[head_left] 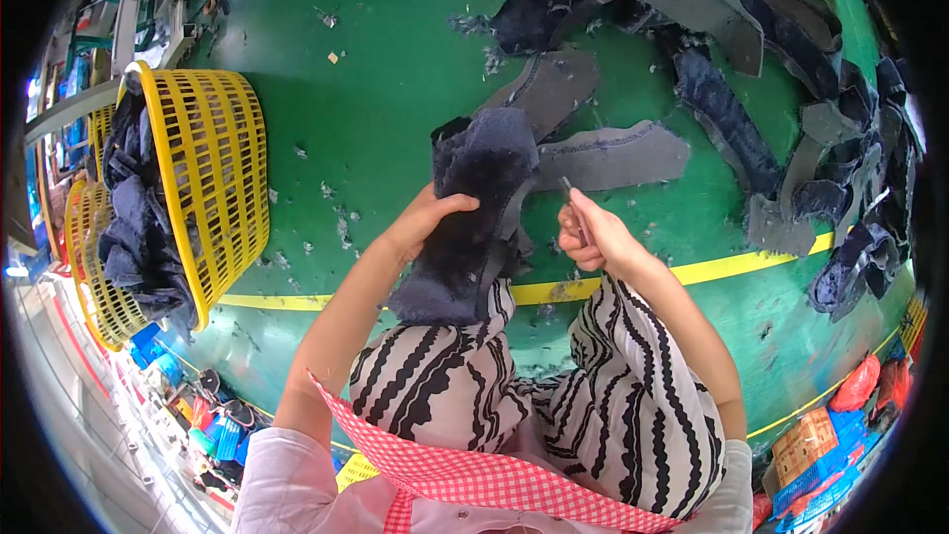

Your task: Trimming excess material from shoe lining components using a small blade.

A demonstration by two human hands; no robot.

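Observation:
My left hand [420, 222] is closed on a dark blue plush fabric piece [473, 208], the thumb lying on its fuzzy face. This piece hangs down onto my left knee, and a stitched seam runs along its right edge. To its right, my right hand [603, 237] grips a slim, dark metal tool [579, 214] whose tip points up and left; its exact kind is not clear. Just beyond the hands, a flat grey-backed fabric piece [623, 156] with a stitched edge lies on the green floor [346, 119]. Another grey-backed piece [559, 89] lies farther off.
A yellow plastic basket [222, 188] full of dark blue fabric stands on the left, with a second yellow basket [84, 247] behind it. More plush pieces [732, 129] are heaped at the far right. Fluff and a yellow line [702, 272] mark the floor.

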